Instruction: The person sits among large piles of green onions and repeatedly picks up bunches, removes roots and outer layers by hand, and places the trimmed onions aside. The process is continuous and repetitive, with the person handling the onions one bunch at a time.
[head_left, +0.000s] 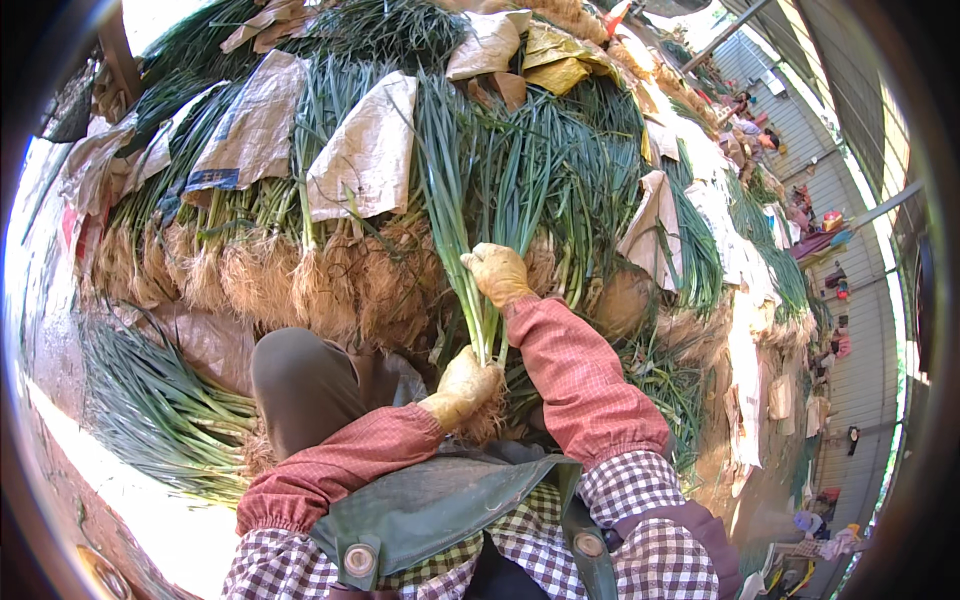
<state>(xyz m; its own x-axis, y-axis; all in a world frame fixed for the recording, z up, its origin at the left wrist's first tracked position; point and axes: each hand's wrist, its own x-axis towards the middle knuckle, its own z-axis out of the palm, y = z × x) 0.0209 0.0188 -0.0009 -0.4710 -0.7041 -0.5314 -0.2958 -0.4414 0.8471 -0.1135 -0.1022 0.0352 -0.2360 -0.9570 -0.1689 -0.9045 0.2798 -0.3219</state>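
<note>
My left hand (466, 384), in a yellowish glove, is closed around the root end of a small bunch of green onions (471, 304). Pale, fibrous roots (480, 421) hang below that hand. Higher on the same bunch, my gloved right hand (497, 274) rests against the stalks with its fingers curled; whether it grips them cannot be told. The long green leaves reach up over a big heap of green onions (562, 165) before me, whose roots face my knees.
Woven sacks (364, 150) lie over the heap. More green onions (165, 405) lie on the ground at left, beside my knee (300, 379). Loose leaves (664, 397) are scattered at right. Other people (750, 139) and a metal wall (862, 315) stand farther right.
</note>
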